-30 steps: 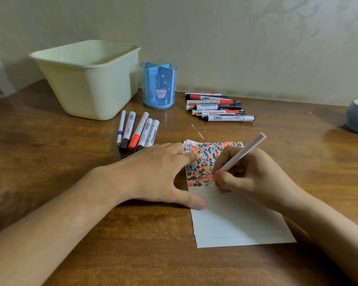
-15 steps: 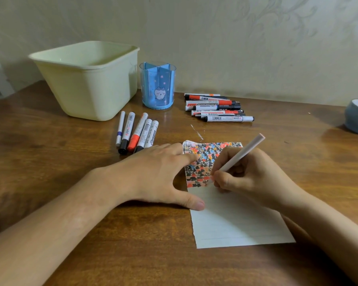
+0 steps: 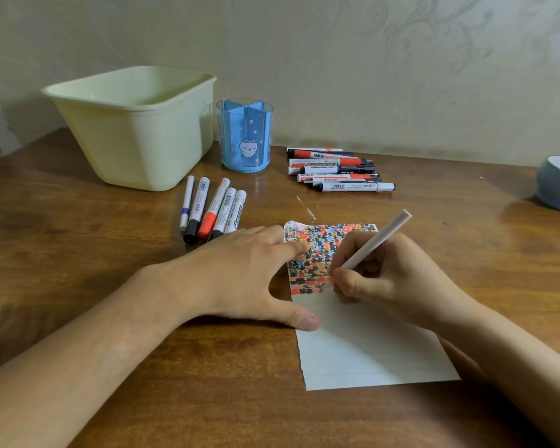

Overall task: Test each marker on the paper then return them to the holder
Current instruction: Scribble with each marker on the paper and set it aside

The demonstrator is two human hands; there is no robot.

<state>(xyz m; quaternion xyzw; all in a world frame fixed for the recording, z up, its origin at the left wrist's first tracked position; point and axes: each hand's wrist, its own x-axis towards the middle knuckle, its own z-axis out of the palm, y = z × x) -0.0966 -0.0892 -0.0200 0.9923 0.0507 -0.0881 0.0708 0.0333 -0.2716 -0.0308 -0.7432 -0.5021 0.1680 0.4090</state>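
A slim pale marker (image 3: pixel 377 242) is gripped low on its barrel, near the tip, by the curled fingers (image 3: pixel 353 282) of the right hand (image 3: pixel 392 276), right of the frame's centre. Its tip is set on the scribbled upper part of the paper (image 3: pixel 362 347). The marker is judged light, stiff and smooth, best taken near the tip for control. The paper, thin and easily shifted, is pinned to the worktop (image 3: pixel 78 240) by the left hand (image 3: pixel 240 276), whose fingers are spread flat and hold nothing. The blue holder (image 3: pixel 244 137) stands above centre, with loose markers (image 3: pixel 214 210) lying below it and more markers (image 3: pixel 337 171) to its right.
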